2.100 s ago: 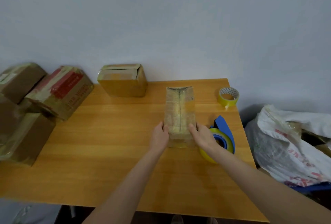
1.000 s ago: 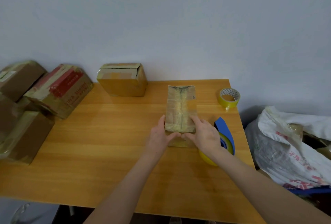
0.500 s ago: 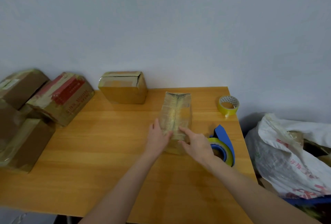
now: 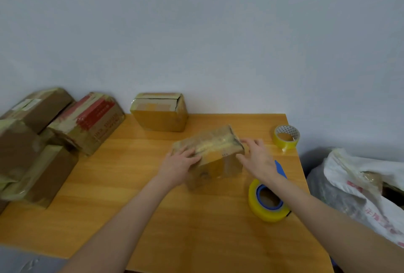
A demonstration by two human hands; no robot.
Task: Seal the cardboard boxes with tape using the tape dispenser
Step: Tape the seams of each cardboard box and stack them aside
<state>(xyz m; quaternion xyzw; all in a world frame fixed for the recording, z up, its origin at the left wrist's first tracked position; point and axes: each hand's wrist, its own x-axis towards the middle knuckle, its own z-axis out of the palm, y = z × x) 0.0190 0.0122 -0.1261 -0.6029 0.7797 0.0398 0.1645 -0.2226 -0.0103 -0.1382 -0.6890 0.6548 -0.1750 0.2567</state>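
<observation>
Forearms reach forward over a light wooden table (image 4: 122,185). Just beside the right wrist, on its outer side, lies a blue tape dispenser loaded with a yellow roll (image 4: 267,201). Ahead, both hands meet a small brown cardboard box wrapped in glossy tape (image 4: 209,152), turned at an angle. The left hand (image 4: 179,163) grips its left end, fingers bent over the top edge. The right hand (image 4: 259,159), blurred, presses spread, fairly straight fingers against the right end. Beyond the right hand sits a loose yellow tape roll (image 4: 286,137). Beyond the left hand, a taped cardboard box (image 4: 159,112) stands against the wall. Far left of the left hand is a pile of taped boxes (image 4: 32,148); right of the right arm, a white plastic bag (image 4: 360,185).
</observation>
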